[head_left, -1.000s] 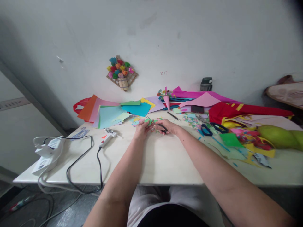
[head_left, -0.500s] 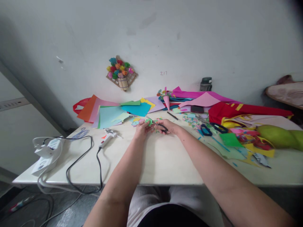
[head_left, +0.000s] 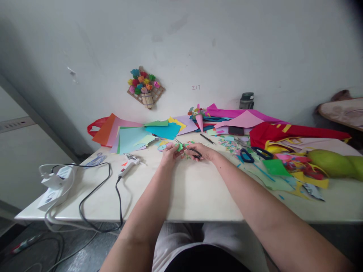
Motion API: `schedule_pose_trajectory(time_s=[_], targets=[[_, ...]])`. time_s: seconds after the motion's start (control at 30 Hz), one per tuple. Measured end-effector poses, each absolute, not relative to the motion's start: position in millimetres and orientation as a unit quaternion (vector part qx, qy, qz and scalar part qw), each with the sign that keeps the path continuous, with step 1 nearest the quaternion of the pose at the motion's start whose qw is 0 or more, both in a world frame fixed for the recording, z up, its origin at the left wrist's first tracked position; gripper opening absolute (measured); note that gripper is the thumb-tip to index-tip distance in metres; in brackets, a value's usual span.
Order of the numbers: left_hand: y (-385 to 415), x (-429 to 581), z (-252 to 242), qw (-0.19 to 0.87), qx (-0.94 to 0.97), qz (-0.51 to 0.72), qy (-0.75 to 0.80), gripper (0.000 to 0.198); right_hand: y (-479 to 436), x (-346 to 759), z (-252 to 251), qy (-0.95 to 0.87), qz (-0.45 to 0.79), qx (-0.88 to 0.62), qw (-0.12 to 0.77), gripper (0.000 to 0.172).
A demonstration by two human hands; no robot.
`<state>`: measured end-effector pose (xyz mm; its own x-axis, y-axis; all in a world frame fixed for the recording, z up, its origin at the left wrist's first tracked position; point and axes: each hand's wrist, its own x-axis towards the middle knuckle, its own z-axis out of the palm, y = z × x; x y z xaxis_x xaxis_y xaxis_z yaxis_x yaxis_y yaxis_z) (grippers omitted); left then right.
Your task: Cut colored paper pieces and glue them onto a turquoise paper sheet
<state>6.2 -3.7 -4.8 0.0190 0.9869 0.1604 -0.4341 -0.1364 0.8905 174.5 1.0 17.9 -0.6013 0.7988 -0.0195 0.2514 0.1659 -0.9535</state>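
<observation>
Between the fingers of my left hand (head_left: 169,155) is a small piece of green paper (head_left: 180,147). My right hand (head_left: 204,152) grips a pair of dark-handled scissors (head_left: 195,153), their blades pointing left towards the paper. Both hands are close together over the middle of the table, and my fingers partly hide the paper's outline. Small coloured paper cuttings (head_left: 190,144) lie just behind and beneath the hands.
A glue gun (head_left: 129,166) with a black cord lies left, near a white power strip (head_left: 58,187). Coloured paper sheets (head_left: 133,136) spread along the back. At right are larger scissors (head_left: 247,155), paper scraps (head_left: 276,168) and a red cloth (head_left: 297,133). A pen (head_left: 207,138) lies behind my hands.
The green paper in my left fingers has turned slightly, and the scissor blades have shifted a little against it. Both arms stay nearly in place.
</observation>
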Motion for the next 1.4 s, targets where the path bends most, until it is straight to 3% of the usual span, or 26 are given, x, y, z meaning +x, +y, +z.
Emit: schedule_pose_trajectory(time_s=[0.5,1.4], targets=[[-2.9,6.6,-6.1,0.571,0.424,0.618,0.334,0.031,0.7,171.6,19.5,-0.684,0.552,-0.387,0.278,0.024],[1.0,5.5,-9.3,0.562,0.435,0.623,0.325,0.033,3.4,173.1,15.5,-0.712,0.523,-0.371,0.287,0.027]])
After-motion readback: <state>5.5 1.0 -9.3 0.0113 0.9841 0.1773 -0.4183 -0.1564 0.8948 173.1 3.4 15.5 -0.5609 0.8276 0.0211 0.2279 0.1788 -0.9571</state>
